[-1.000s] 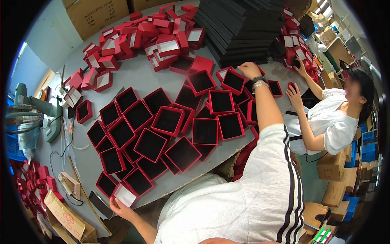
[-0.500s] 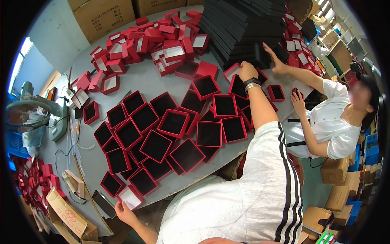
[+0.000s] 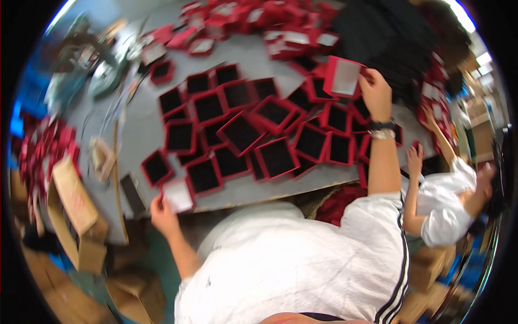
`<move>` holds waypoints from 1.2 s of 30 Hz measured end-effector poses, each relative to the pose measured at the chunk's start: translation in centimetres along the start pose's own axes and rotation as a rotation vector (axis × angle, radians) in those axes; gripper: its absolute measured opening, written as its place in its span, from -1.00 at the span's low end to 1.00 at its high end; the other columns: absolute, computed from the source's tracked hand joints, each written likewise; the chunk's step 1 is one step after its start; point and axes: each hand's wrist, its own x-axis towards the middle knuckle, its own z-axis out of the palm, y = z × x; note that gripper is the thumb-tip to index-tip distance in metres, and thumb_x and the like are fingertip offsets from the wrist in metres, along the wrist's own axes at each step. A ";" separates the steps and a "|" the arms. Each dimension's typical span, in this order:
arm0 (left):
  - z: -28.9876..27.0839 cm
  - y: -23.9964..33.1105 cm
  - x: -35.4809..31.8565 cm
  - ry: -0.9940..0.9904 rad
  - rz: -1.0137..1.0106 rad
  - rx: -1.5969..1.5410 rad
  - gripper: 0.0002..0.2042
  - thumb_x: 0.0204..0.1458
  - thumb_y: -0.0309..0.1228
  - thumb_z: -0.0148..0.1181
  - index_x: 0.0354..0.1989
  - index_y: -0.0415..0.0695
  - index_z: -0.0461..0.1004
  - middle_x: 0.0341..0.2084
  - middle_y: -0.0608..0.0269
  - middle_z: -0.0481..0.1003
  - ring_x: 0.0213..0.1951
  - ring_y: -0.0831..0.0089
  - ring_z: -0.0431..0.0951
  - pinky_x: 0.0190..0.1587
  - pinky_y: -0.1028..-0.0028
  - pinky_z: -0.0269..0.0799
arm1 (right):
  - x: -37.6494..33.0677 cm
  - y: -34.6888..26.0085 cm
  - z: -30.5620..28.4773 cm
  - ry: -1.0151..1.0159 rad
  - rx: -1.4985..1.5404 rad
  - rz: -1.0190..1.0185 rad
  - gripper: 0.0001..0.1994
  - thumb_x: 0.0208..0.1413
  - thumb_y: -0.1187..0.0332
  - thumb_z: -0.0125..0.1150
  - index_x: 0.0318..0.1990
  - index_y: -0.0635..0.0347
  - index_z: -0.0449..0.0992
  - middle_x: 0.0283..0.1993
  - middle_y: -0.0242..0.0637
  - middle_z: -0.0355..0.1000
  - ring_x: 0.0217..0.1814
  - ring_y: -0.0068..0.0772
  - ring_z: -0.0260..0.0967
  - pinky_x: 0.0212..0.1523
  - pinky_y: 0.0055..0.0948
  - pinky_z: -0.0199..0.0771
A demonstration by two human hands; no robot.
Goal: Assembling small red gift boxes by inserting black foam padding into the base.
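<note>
My right hand reaches far over the grey table and holds up a red box with a pale inside, tilted above the rows of boxes. My left hand grips another red box with a pale inside at the table's near edge. Between the two hands lie several open red boxes with black lining, packed side by side. A heap of red boxes fills the far side, next to a stack of black sheets.
Another person in a white shirt sits at the right and reaches onto the table. Brown cardboard boxes stand at the left below the table edge. More red boxes lie at the far left. A dark flat object rests near my left hand.
My right hand has picked up a red box and lifted it off the table. The view has swung, so the table appears turned. My left hand still holds its box at the edge.
</note>
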 end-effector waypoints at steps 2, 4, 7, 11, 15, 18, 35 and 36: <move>0.0 0.1 0.0 0.019 0.002 -0.006 -0.80 0.07 -0.47 0.18 -0.15 -0.28 0.49 -0.29 0.13 0.54 -0.22 0.36 0.52 -0.11 0.41 0.42 | -3.5 -6.5 -0.2 -0.327 0.201 0.211 -0.73 0.05 0.41 0.17 -0.08 0.26 0.47 -0.53 -0.14 0.47 -0.55 -0.53 0.43 -0.49 -0.46 0.39; 0.5 0.9 -0.8 0.295 0.296 0.149 -0.80 0.04 -0.50 0.20 -0.15 -0.24 0.50 -0.21 0.09 0.50 -0.12 0.22 0.48 -0.04 0.33 0.38 | -8.8 -11.5 2.0 -0.489 0.400 0.158 -0.70 0.02 0.45 0.14 -0.06 0.28 0.46 -0.61 -0.18 0.42 -0.62 -0.63 0.33 -0.54 -0.52 0.36; -1.0 1.8 -3.5 0.194 0.539 0.168 -0.76 -0.01 -0.49 0.22 -0.14 -0.20 0.49 -0.15 0.08 0.47 -0.04 0.14 0.42 0.04 0.24 0.30 | -15.6 -19.2 4.8 -0.887 0.426 -0.044 -0.53 -0.07 0.45 0.12 0.09 0.25 0.36 -0.60 -0.09 0.43 -0.60 -0.30 0.45 -0.49 -0.32 0.41; -1.8 3.8 -4.8 -0.241 0.672 0.391 -0.75 -0.04 -0.43 0.24 -0.14 -0.12 0.51 -0.20 0.20 0.51 -0.04 0.21 0.45 0.20 0.18 0.17 | -24.5 -21.5 10.1 -1.181 0.438 -0.214 -0.57 -0.06 0.42 0.08 0.05 0.21 0.41 -0.39 -0.03 0.52 -0.33 0.03 0.49 -0.28 -0.18 0.51; -3.7 -0.4 -3.1 -0.210 0.687 0.451 -0.83 -0.02 -0.49 0.20 -0.22 -0.13 0.53 -0.25 0.16 0.53 0.01 0.26 0.46 0.29 0.13 0.09 | -28.3 -21.2 12.8 -1.265 0.403 -0.211 -0.59 -0.04 0.42 0.08 0.05 0.26 0.41 -0.43 -0.09 0.52 -0.41 -0.10 0.52 -0.33 -0.27 0.53; -5.6 -1.1 -2.0 -0.300 0.655 0.407 -0.77 -0.03 -0.51 0.17 -0.15 -0.13 0.50 -0.18 0.18 0.53 0.08 0.22 0.43 0.34 0.05 -0.07 | -28.2 -22.8 13.1 -1.348 0.550 0.234 -0.59 -0.02 0.47 0.10 0.05 0.38 0.36 -0.46 -0.08 0.52 -0.54 -0.24 0.52 -0.45 -0.34 0.55; -2.8 -2.1 -0.9 -0.229 0.650 0.313 -0.82 -0.09 -0.46 0.32 -0.31 -0.17 0.49 0.14 0.06 0.33 0.07 0.08 0.34 0.15 0.18 0.16 | -27.8 -24.8 15.8 -0.945 0.885 0.058 -0.52 0.05 0.38 0.25 0.11 0.29 0.26 0.00 -0.07 0.36 -0.20 -0.36 0.51 -0.17 -0.41 0.50; -2.9 -2.1 -0.9 -0.223 0.647 0.294 -0.83 -0.09 -0.47 0.32 -0.32 -0.18 0.48 0.13 0.06 0.34 0.07 0.08 0.35 0.14 0.18 0.18 | -26.5 -24.8 13.3 -0.963 0.897 0.020 -0.54 0.06 0.41 0.24 0.12 0.28 0.28 0.02 -0.14 0.35 -0.17 -0.46 0.51 -0.15 -0.47 0.50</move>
